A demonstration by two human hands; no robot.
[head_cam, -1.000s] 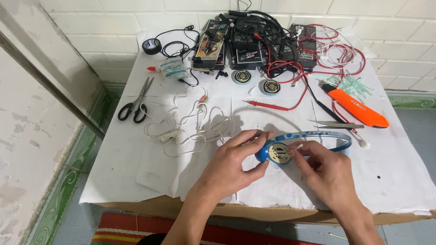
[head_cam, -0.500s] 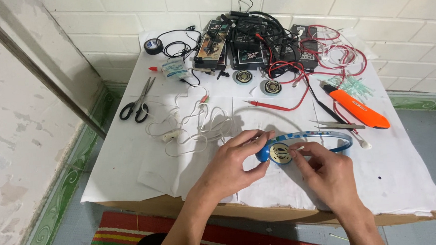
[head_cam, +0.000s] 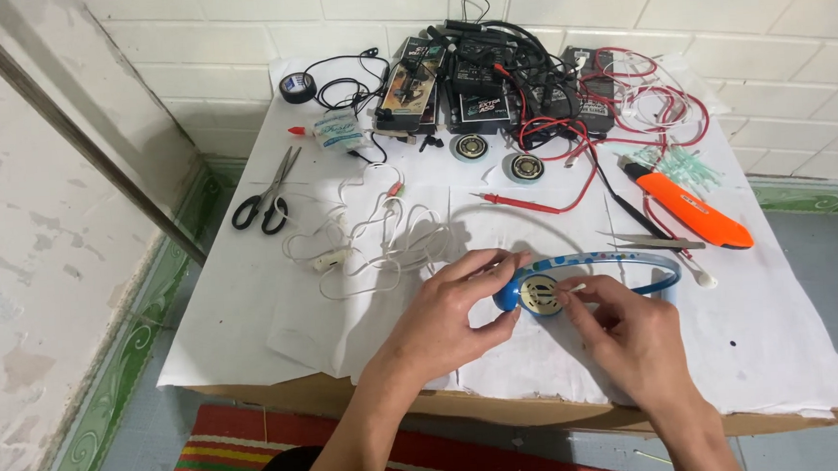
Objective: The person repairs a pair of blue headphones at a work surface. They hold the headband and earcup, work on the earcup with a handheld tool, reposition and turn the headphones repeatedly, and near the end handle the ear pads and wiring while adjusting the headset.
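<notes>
While left hand [head_cam: 452,310] grips, round blue plastic earcup [head_cam: 535,294], curved headband [head_cam: 621,258]

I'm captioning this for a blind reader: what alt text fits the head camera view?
Two bare hands work on a blue headset at a white-covered table: the left hand grips its round earpiece, and the right hand holds a thin stick to it. Behind lie white earphone wires, scissors, an orange tool and tangled electronics.
</notes>
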